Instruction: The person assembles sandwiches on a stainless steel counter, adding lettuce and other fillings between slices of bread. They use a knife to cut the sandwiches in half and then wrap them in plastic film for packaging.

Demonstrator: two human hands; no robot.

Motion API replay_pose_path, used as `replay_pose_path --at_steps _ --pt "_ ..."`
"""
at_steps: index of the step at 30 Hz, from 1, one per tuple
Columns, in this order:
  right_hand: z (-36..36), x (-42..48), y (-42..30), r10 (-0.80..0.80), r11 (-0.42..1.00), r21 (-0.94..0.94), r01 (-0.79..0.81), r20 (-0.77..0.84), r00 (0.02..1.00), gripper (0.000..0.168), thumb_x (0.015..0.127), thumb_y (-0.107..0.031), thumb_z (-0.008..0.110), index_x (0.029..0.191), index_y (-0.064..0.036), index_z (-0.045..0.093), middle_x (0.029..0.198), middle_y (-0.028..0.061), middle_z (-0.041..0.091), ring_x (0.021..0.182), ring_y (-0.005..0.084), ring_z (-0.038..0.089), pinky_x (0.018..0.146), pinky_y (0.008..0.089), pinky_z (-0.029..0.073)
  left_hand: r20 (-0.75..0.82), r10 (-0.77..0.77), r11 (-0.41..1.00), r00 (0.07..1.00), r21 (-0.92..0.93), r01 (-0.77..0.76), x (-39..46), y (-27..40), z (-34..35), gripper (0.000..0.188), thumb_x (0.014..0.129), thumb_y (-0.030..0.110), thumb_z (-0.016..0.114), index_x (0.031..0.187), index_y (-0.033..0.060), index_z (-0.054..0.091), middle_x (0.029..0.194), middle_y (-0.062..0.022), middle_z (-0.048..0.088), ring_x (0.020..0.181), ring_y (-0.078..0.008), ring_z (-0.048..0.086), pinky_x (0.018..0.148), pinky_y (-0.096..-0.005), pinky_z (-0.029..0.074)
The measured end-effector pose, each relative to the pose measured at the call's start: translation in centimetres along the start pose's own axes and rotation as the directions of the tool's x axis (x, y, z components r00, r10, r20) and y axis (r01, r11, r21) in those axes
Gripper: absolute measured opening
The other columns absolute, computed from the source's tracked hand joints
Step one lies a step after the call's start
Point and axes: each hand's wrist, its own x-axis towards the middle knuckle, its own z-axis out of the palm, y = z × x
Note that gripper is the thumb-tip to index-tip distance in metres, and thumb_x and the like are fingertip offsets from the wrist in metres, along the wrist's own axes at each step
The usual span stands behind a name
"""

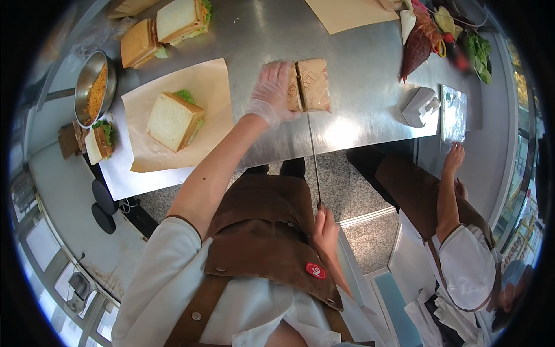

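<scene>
My left hand (274,93), in a clear plastic glove, holds the left part of a paper-wrapped sandwich (315,84) on the steel table. A dark gap splits the wrapped sandwich from back to front. My bare right hand (326,227) grips the handle of a long thin knife (315,156), low in front of my apron. The blade runs up from that hand to the gap at the sandwich's front edge; its tip is hidden there. To the left, an unwrapped white-bread sandwich (173,121) with lettuce lies on a sheet of brown paper (208,78).
Stacked sandwiches (182,19) stand at the back left, near a metal bowl of orange shreds (97,93). Piping bags (418,47), a grey-white dispenser (420,106) and lettuce (479,54) are at the right. A co-worker (464,264) at the right touches a plastic-wrapped pack (453,112).
</scene>
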Motion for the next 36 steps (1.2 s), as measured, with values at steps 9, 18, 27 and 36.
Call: replay_pose_path --at_steps 9,18,27,36 --pt "3.9 11.8 -6.3 -0.076 0.992 0.098 0.079 -0.026 0.997 0.041 0.102 -0.036 0.042 0.092 0.0 0.058 0.077 0.0307 0.059 0.076 0.0524 0.057 0.063 0.0575 0.042 -0.028 -0.02 0.998 0.999 -0.054 0.018 -0.1 0.3 -0.1 0.12 0.05 0.038 0.088 0.141 -0.0032 0.022 0.136 -0.0214 0.034 0.13 -0.0394 0.032 0.114 -0.0434 0.028" --pt "6.1 16.1 -5.3 -0.139 0.99 -0.011 0.139 -0.073 0.988 0.047 0.102 -0.039 0.042 0.088 0.003 0.058 0.079 0.0315 0.061 0.077 0.0526 0.058 0.065 0.0584 0.044 -0.047 -0.021 0.998 0.999 -0.067 0.018 -0.2 -0.4 -0.1 0.12 0.05 0.036 0.089 0.142 -0.0038 0.022 0.136 -0.0222 0.035 0.131 -0.0399 0.032 0.115 -0.0443 0.027" --pt "5.5 14.7 -3.5 0.022 0.998 -0.058 -0.022 -0.014 1.0 0.043 0.099 -0.042 0.045 0.113 -0.004 0.061 0.088 0.0291 0.065 0.087 0.0468 0.063 0.078 0.0541 0.05 -0.019 -0.029 0.996 0.999 -0.089 0.027 0.3 0.6 -0.2 0.12 0.046 0.033 0.091 0.14 -0.0006 0.023 0.134 -0.0243 0.039 0.127 -0.0418 0.037 0.107 -0.0488 0.034" --pt "3.9 9.2 -0.7 0.018 0.998 -0.065 -0.02 -0.033 0.999 0.044 0.1 -0.043 0.043 0.104 -0.001 0.058 0.079 0.0291 0.064 0.076 0.0489 0.062 0.069 0.056 0.049 -0.007 -0.039 0.999 0.999 -0.02 0.039 0.2 2.1 -0.4 0.118 0.051 0.031 0.089 0.142 -0.0033 0.021 0.137 -0.0222 0.037 0.131 -0.0403 0.032 0.115 -0.0466 0.025"
